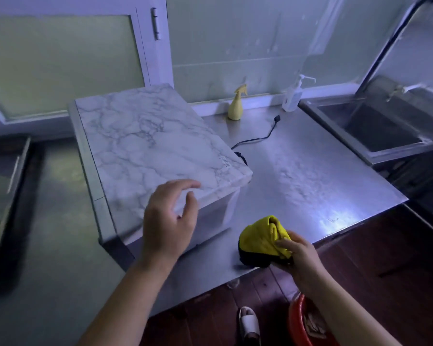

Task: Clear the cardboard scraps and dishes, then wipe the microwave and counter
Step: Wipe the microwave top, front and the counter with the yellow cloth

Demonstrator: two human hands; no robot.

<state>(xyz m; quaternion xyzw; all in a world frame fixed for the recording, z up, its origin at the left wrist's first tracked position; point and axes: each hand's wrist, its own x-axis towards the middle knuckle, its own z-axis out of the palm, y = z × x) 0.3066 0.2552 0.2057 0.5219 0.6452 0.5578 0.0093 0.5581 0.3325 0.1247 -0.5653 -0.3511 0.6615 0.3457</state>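
The microwave (145, 141) with a marble-patterned top stands on the steel counter (310, 176), turned at an angle. My left hand (168, 221) hovers open over its near corner, fingers spread, holding nothing. My right hand (298, 255) grips a bunched yellow cloth with a dark edge (260, 238) at the counter's front edge, to the right of the microwave. No dishes show on the counter. Pale scraps lie in a red bucket (300, 323) on the floor under my right arm.
A yellow spray bottle (236, 106) and a clear pump bottle (291, 96) stand by the back wall. The microwave's black cord and plug (265, 136) lie on the counter. A steel sink (375, 128) is at the right. My slippered foot (248, 325) is on the dark wood floor.
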